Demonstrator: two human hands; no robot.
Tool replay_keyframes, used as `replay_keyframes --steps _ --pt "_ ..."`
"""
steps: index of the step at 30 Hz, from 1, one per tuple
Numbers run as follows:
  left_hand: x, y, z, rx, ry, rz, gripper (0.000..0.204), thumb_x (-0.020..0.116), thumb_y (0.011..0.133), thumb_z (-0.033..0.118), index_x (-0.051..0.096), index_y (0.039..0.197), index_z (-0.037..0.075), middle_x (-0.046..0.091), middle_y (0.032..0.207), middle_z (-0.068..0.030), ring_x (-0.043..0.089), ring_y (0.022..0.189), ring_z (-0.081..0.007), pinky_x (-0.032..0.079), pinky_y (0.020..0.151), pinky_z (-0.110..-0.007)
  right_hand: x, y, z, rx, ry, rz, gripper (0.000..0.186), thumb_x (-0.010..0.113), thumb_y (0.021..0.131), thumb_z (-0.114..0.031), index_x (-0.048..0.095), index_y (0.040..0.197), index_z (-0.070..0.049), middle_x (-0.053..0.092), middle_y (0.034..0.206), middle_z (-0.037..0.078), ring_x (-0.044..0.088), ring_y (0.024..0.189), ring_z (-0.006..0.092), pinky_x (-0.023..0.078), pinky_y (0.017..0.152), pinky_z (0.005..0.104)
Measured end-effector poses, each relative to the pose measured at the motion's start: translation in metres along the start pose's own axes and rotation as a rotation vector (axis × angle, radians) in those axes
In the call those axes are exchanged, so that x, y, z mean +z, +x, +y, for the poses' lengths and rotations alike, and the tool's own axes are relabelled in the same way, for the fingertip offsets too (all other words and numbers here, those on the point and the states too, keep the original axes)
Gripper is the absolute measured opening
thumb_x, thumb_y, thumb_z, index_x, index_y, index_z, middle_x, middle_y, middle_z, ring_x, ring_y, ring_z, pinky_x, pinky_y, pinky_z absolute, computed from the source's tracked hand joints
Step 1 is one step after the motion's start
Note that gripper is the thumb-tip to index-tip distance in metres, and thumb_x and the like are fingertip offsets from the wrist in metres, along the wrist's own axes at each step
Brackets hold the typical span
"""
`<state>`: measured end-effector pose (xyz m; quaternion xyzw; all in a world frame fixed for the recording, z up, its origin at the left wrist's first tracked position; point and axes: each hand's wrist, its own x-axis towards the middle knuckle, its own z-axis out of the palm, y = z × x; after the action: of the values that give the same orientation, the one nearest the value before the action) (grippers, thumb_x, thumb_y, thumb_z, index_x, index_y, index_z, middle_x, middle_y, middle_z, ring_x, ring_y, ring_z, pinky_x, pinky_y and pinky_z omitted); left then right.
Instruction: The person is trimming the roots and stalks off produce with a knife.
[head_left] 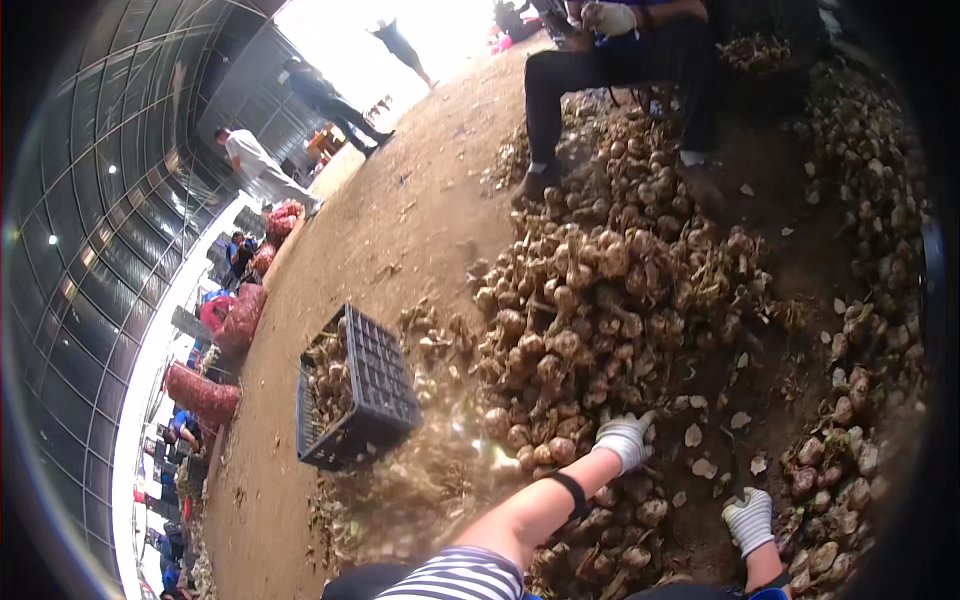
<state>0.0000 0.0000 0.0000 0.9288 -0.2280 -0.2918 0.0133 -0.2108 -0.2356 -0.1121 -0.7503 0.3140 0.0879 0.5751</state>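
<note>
My left hand (624, 444), in a white ribbed glove, reaches to the near edge of a large heap of garlic bulbs (570, 330) with dry stalks. Its fingers look spread against the bulbs, with nothing visible held in them. My right hand (749, 521), gloved alike, is lower and farther right, over dark soil beside more garlic bulbs (825, 475). The right fingers are curled in; whatever they hold, if anything, is hidden. Below my left wrist lie loose garlic bulbs (625, 540).
A dark plastic crate (385, 370) with garlic in it stands left of the heap. Across the heap sits a person (620, 70) with gloved hands. Filled red mesh sacks (205, 395) line the left side. Farther off, people (330, 100) stand near the bright opening.
</note>
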Motion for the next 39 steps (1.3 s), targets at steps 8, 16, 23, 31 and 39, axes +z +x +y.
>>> replay_keyframes --steps 8,16,23,31,39 --pt "0.055 -0.019 0.020 0.299 -1.123 0.030 0.073 0.069 0.073 0.007 0.035 0.138 0.007 0.058 0.116 -0.0045 0.055 0.102 -0.0122 0.047 0.087 -0.025 -0.006 -0.056 -0.094 -0.444 -0.567 0.132 0.015 0.062 0.059 -0.019 0.065 0.069 -0.008 0.060 0.060 0.015 0.059 0.058 0.0334 0.048 0.057 0.0395" --pt "0.002 -0.048 0.051 0.558 -0.733 0.166 0.043 0.071 0.074 0.015 0.056 0.113 0.009 0.061 0.103 -0.0058 0.058 0.096 -0.0194 0.047 0.088 -0.035 -0.019 -0.066 -0.107 -0.747 -0.699 0.262 0.018 0.057 0.067 -0.017 0.064 0.081 -0.010 0.061 0.070 0.011 0.059 0.065 0.0331 0.047 0.059 0.0452" --pt "0.008 -0.083 0.036 0.455 -0.942 0.334 0.059 0.077 0.074 0.014 0.043 0.120 0.004 0.063 0.095 -0.0080 0.060 0.088 -0.0152 0.052 0.079 -0.030 -0.002 -0.073 -0.154 -0.856 -0.679 0.190 0.010 0.055 0.074 -0.020 0.060 0.074 -0.011 0.057 0.063 0.012 0.058 0.057 0.0320 0.046 0.052 0.0400" --pt "0.029 -0.080 0.044 0.353 -0.499 0.005 0.034 0.054 0.090 0.028 0.046 0.116 0.008 0.057 0.105 -0.0089 0.055 0.099 -0.0193 0.046 0.094 -0.036 0.016 -0.071 -0.146 -0.796 -0.654 0.116 0.013 0.060 0.074 -0.023 0.062 0.078 -0.012 0.059 0.065 0.013 0.060 0.060 0.0321 0.048 0.054 0.0400" --pt "-0.004 -0.097 0.055 0.194 -1.266 0.511 0.041 0.076 0.071 0.023 0.050 0.097 0.007 0.056 0.087 -0.0096 0.060 0.083 -0.0216 0.052 0.086 -0.036 -0.025 -0.054 -0.105 -0.175 -0.898 0.198 0.022 0.064 0.069 -0.023 0.066 0.089 -0.013 0.067 0.079 0.014 0.063 0.071 0.0331 0.052 0.067 0.0403"
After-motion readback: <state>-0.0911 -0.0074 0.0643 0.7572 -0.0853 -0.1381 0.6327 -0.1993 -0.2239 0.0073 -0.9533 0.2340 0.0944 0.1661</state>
